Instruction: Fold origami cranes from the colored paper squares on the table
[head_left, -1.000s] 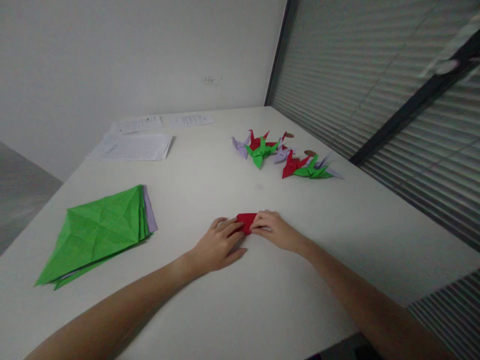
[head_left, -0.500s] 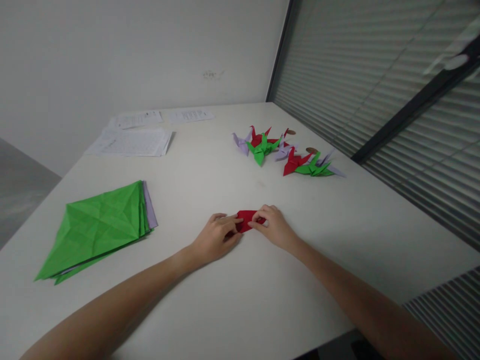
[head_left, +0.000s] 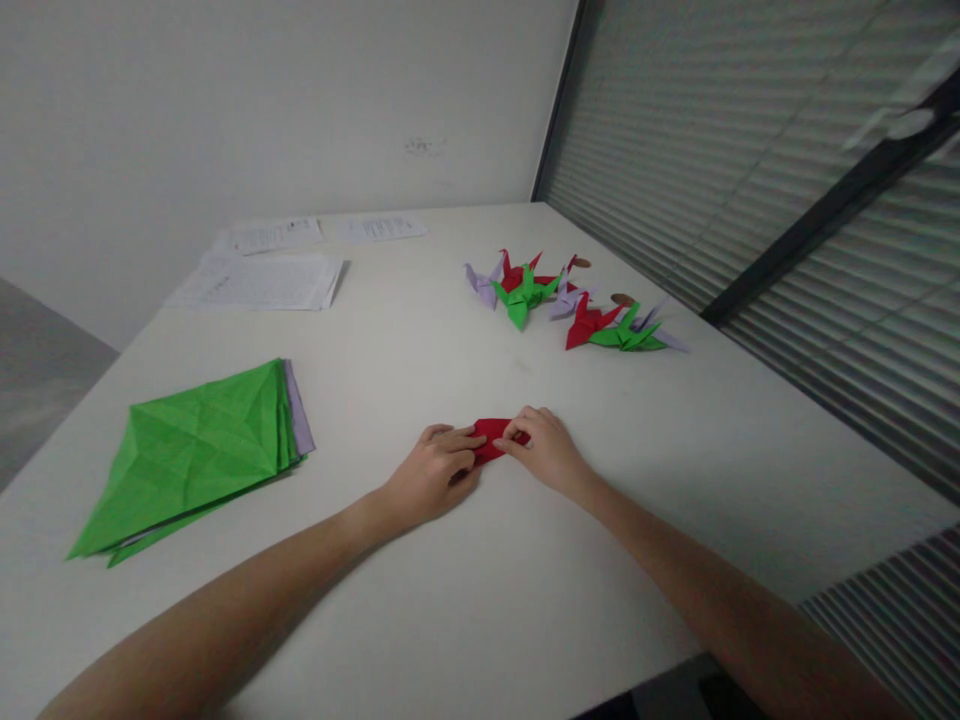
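A small piece of folded red origami paper (head_left: 491, 430) lies on the white table (head_left: 405, 620) between my hands. My left hand (head_left: 437, 468) is at its left end, fingertips pressed on the paper and thumb curled in beneath them. At the right end, my right hand (head_left: 541, 443) pinches the paper between thumb and fingers. My fingers cover both ends of the paper, so its full outline is hidden.
Green and lilac creased papers (head_left: 199, 440) lie stacked on the left. Folded paper cranes (head_left: 525, 293) in red, green and lilac cluster at the back right, near two small brown discs (head_left: 622, 299). Printed sheets (head_left: 262, 283) lie at the far left; window blinds (head_left: 750, 150) flank the right.
My right thumb and fingertips have shifted very slightly on the red paper. Both hands otherwise keep their places, and the view has moved a touch.
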